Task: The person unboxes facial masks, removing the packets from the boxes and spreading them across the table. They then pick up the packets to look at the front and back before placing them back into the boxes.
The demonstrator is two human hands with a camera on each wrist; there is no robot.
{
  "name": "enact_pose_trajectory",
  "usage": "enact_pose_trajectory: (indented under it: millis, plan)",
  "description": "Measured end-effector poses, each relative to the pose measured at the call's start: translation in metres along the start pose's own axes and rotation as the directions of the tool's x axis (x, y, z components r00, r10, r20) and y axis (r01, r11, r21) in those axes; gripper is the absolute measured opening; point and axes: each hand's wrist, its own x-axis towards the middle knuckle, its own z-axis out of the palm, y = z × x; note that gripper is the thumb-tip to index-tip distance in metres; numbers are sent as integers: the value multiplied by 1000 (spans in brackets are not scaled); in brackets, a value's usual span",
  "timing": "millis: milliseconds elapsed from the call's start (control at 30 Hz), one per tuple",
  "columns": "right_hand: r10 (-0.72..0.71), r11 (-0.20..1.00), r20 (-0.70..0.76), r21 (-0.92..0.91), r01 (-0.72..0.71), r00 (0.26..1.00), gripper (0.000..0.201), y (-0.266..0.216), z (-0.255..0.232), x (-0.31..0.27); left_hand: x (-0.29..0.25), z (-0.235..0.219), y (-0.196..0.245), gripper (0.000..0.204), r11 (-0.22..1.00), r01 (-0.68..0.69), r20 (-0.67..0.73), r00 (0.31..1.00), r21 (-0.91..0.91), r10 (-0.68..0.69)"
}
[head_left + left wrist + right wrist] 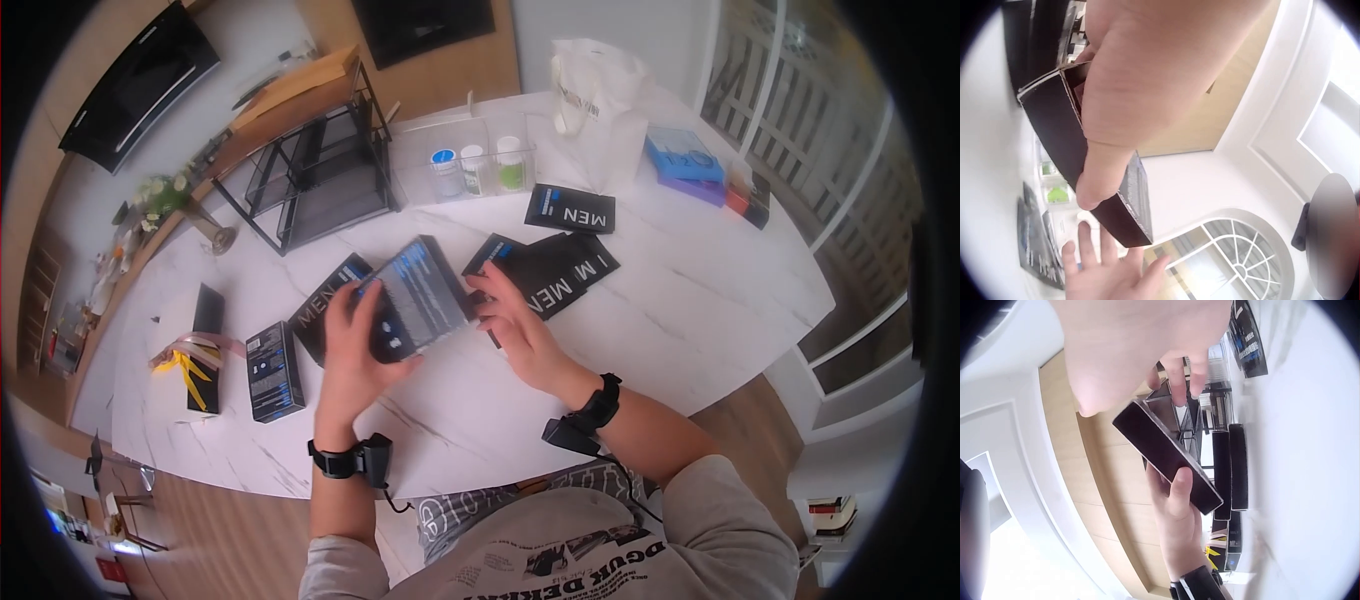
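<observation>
My left hand holds a black box tilted above the table, its thumb along the lower edge and its fingers over the far left side. Blue and white print covers the box's upper face. The left wrist view shows the thumb pressed on the box's dark narrow side. Just right of the box is my right hand, fingers spread and holding nothing. Its open palm shows below the box in the left wrist view. Black packs marked MEN lie beyond the right fingers. Another MEN pack is partly hidden behind the left hand.
A smaller black box and a ribboned box are at the left. Behind stand a black rack, a clear bin with bottles and a white bag. One MEN pack lies before the bag; blue boxes sit right.
</observation>
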Motion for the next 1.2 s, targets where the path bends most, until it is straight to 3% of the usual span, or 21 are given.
enact_pose_trajectory:
  millis: [33,100,167,233,300,433,500,567,600,633,700,733,833,867,1033,1200]
  plan:
    - [19,1000,-8,24,-19,1000,64,-1,-1,0,1,-10,-4,103,997,-2,-23,1000,73,4]
    - [36,999,-48,-31,-38,998,54,-2,-1,2,6,-29,-13,101,996,77,-32,997,53,-75]
    - [59,995,-87,-73,-65,994,46,0,4,0,11,-47,-25,96,979,90,-29,996,185,-86]
    - [56,994,-54,-87,-61,997,34,8,4,0,22,-64,-38,87,975,177,69,980,131,-187]
    - [67,991,-35,-115,-71,997,26,11,5,0,26,-69,-65,84,957,95,101,987,273,-127]
    - [121,972,-44,-195,-127,992,18,7,5,-3,32,-61,-79,79,919,169,236,935,356,-264]
    - [137,968,-28,-210,-140,990,18,7,6,-1,21,-60,-90,78,907,90,163,972,410,-170]
    - [172,958,-36,-226,-176,984,18,4,8,0,11,-73,-106,68,949,143,89,981,281,-174]
    - [177,967,-44,-181,-182,983,17,5,9,-1,5,-82,-112,59,955,226,-41,974,192,-222]
    - [179,972,-66,-140,-186,982,17,5,10,0,-4,-91,-124,54,926,308,-173,946,220,-274]
    - [187,967,-54,-164,-193,981,17,3,11,0,-28,-108,-159,56,781,538,-278,840,317,-465]
    - [188,964,-42,-183,-192,981,16,2,11,0,-39,-116,-163,67,720,594,-177,800,358,-573]
    - [221,954,-8,-207,-218,975,15,-1,14,-1,-66,-110,-176,88,726,558,25,786,402,-618]
    - [240,949,7,-212,-234,971,15,-1,15,-2,-65,-107,-171,104,652,645,105,674,397,-731]
    - [256,943,6,-224,-248,967,14,1,15,-2,-67,-105,-180,84,610,621,58,676,492,-734]
    - [243,937,-3,-257,-235,970,14,3,13,-2,-75,-101,-192,98,583,621,-3,686,525,-728]
